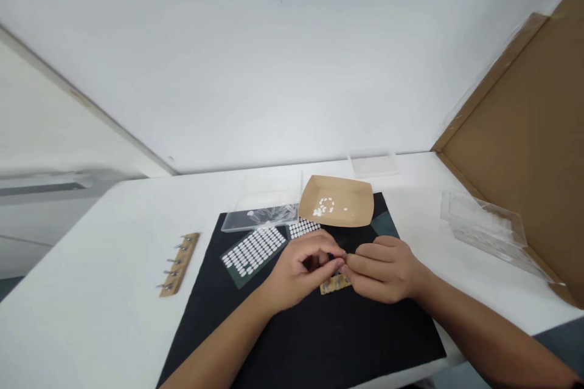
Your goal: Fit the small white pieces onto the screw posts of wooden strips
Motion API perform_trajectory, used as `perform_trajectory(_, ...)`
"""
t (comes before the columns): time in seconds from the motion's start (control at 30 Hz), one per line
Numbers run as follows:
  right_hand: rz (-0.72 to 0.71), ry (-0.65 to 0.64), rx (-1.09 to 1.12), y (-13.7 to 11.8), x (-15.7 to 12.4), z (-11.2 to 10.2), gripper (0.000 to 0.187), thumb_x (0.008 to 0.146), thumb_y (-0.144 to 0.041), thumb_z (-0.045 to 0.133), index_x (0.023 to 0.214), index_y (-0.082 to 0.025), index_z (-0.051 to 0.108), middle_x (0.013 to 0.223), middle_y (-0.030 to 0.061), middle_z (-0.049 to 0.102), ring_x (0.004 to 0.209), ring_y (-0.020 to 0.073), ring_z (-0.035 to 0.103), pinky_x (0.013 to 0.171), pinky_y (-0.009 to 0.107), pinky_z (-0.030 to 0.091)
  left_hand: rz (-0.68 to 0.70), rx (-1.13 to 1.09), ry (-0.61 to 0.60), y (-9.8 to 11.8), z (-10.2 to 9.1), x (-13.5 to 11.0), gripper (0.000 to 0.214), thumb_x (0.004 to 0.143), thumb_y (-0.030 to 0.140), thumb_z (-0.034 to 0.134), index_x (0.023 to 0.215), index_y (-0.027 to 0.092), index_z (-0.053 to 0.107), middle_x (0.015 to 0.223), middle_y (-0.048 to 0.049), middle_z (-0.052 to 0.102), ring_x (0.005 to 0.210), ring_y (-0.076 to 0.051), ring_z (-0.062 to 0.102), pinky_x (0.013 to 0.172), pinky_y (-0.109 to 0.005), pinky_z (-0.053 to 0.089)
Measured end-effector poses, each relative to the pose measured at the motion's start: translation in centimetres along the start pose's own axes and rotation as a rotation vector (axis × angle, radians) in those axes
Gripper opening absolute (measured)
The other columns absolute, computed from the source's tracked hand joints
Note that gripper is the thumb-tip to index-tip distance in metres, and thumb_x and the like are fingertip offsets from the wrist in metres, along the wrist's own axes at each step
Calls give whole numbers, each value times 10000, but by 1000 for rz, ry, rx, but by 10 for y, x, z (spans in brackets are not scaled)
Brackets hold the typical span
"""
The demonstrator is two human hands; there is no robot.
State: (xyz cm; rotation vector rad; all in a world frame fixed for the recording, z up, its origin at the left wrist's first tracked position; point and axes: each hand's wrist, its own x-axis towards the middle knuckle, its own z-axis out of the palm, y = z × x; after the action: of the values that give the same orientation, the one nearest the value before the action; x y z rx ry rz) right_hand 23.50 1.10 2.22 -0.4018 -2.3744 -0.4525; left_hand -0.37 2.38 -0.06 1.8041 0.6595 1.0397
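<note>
My left hand (303, 267) and my right hand (385, 268) meet over a black mat (292, 340), fingertips pinched together. Whatever sits between the fingertips is too small and too covered to name. Below them lies a small yellowish wooden strip (335, 284) with metal pieces on it, partly hidden by my right hand. Left of my left hand, a dark green sheet (238, 278) carries rows of white oval stickers (258, 249). Another sheet of white ovals (303, 228) shows behind my left hand, partly covered.
A brown paper tray (358, 200) with small white pieces stands behind my hands. Beside it, a clear plastic box (260, 225) holds slender clear pieces. A wooden strip (180, 264) with metal clips lies at left. Clear containers (488, 225) stand at right, near a cardboard panel (524, 134).
</note>
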Motion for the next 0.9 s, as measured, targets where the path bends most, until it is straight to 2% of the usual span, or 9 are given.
perform_trajectory(0.13,-10,41,48,-1,-4,3,331,927,-145,785,691,-248,576,814,-40,729,730,131,644,510,341,283,-66,-126,20,6,5,-2,123,966,296,786,999,180,809,923,-88,695,558,-87,585,498,-221,489)
perform_trajectory(0.33,32,9,55,-1,-10,5,292,936,-178,786,722,-261,605,861,-55,768,764,126,682,517,332,323,-194,-279,-5,4,9,-5,176,947,325,804,959,154,764,881,-71,686,522,-72,559,468,-206,449)
perform_trajectory(0.5,124,70,146,2,-6,5,124,980,-195,770,912,-241,677,904,-5,800,817,152,731,604,301,462,-273,-301,-22,-1,10,-8,218,924,316,826,979,140,709,797,-41,670,539,-57,460,491,-185,390)
perform_trajectory(0.57,180,99,190,3,-6,8,95,1005,-254,761,1021,-224,672,902,16,797,798,154,724,653,292,523,-277,-338,-20,-1,11,-8,232,920,284,829,1017,153,664,818,-36,687,542,-50,446,495,-169,372)
perform_trajectory(0.63,248,129,255,2,-7,14,178,1014,-322,760,1093,-209,647,896,35,783,772,153,709,680,287,560,-261,-380,-14,-2,12,-8,259,924,255,823,1051,170,613,863,-39,712,544,-43,445,502,-159,368)
perform_trajectory(0.73,348,144,350,1,-9,22,254,1004,-389,773,1106,-204,630,889,41,763,762,156,700,684,280,581,-249,-408,-14,-3,12,-8,290,937,236,813,1078,185,565,890,-36,726,535,-31,438,506,-150,365)
perform_trajectory(0.9,379,133,414,-1,-13,26,200,968,-277,809,1089,-204,669,906,45,757,789,163,702,718,286,584,-254,-416,-5,-7,12,-8,319,943,249,820,1100,182,551,915,-37,723,546,-26,458,507,-139,361)
